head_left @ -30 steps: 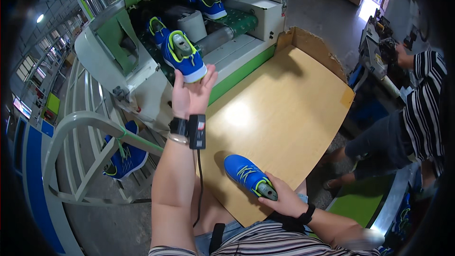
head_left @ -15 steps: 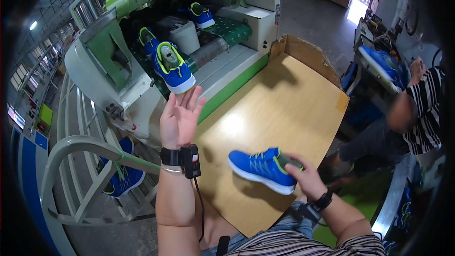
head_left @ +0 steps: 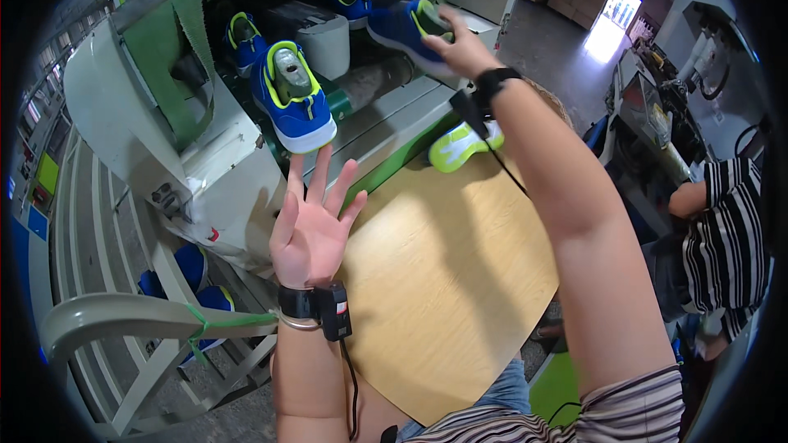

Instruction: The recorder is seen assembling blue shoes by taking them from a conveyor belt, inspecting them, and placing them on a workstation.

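My right hand grips a blue sneaker by its heel opening, at the right side of the machine's mouth. Motion blurs that shoe slightly; its toe points left. My left hand is open, palm up with fingers spread, its fingertips at the heel of another blue sneaker with a lime lining and white sole. That shoe juts out over the machine's front edge. Below my right wrist, a shoe lies on its side at the board's far edge, its lime and white sole facing me.
More blue sneakers stand inside the machine. A wooden board spans the space before me. Left of it is a curved metal rail, with shoes beneath. Someone in a striped shirt works at the right.
My right hand has moved from above the board up to the machine's mouth. A shoe with a lime sole now lies at the board's far edge. My left hand's fingers have spread.
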Tool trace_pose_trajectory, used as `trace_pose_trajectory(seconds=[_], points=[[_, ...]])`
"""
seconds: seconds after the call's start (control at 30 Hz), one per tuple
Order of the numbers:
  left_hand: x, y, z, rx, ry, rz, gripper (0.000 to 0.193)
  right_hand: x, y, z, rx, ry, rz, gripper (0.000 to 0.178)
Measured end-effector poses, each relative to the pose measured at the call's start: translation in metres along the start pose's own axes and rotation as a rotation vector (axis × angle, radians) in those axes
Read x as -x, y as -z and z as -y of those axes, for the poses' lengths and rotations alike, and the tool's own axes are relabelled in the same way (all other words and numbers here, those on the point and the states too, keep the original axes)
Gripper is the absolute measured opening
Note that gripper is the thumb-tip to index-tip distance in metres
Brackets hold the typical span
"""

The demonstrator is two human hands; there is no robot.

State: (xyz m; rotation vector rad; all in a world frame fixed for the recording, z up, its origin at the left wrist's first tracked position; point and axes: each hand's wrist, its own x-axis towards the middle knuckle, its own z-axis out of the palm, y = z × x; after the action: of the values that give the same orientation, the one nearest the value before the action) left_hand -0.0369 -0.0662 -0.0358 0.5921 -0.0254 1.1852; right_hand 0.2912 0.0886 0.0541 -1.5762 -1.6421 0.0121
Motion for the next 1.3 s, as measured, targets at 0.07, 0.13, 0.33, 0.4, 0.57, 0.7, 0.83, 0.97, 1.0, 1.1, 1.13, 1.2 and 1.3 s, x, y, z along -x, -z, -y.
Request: trace_pose_trajectory(seconds=[0.07,0.13,0.33,0.4,0.57,0.7,0.83,0.97,1.0,1.1,1.13,1.2,1.3], points=[[0.000,0.004,-0.006,-0.031,-0.011,0.005,0.070,-0.018,-0.027,-0.007,-0.030,-0.035,-0.018,0.075],[0.007,0.010,-0.009,-0.038,-0.037,-0.015,0.068,-0.015,-0.049,-0.004,-0.001,-0.037,-0.128,0.077],[0.008,0.017,0.001,-0.011,0.044,-0.021,0.064,0.098,-0.040,-0.096,0.578,-0.159,0.340,0.046],[0.011,0.019,0.002,0.009,0.068,-0.045,0.066,0.199,-0.052,-0.113,0.681,-0.242,0.435,0.052],[0.014,0.027,0.005,-0.010,0.117,-0.043,0.067,0.278,-0.025,-0.065,0.353,-0.188,0.133,0.055],[0.021,0.019,0.005,-0.093,0.144,-0.097,0.062,0.300,-0.009,-0.076,-0.233,-0.463,-0.150,0.056],[0.034,0.008,0.019,-0.186,0.267,-0.224,0.057,0.279,-0.007,-0.091,-0.171,-0.685,-0.159,0.064],[0.063,0.006,0.027,-0.279,0.423,-0.221,0.053,0.252,-0.037,-0.059,-0.072,-0.721,0.130,0.061],[0.074,0.012,0.024,-0.305,0.437,-0.237,0.053,0.249,-0.046,-0.055,-0.029,-0.740,0.151,0.059],[0.097,0.033,0.040,-0.246,0.422,-0.303,0.054,0.271,-0.035,-0.058,-0.122,-0.442,0.247,0.045],[0.105,0.045,0.046,-0.214,0.402,-0.352,0.054,0.281,-0.028,-0.051,-0.223,-0.308,0.312,0.041],[0.117,0.069,0.058,-0.310,0.405,-0.438,0.052,0.306,-0.017,-0.026,-0.663,-0.288,0.427,0.031],[0.118,0.070,0.068,-0.689,0.393,-0.499,0.051,0.347,0.004,0.023,-0.905,-0.389,0.714,0.028]])
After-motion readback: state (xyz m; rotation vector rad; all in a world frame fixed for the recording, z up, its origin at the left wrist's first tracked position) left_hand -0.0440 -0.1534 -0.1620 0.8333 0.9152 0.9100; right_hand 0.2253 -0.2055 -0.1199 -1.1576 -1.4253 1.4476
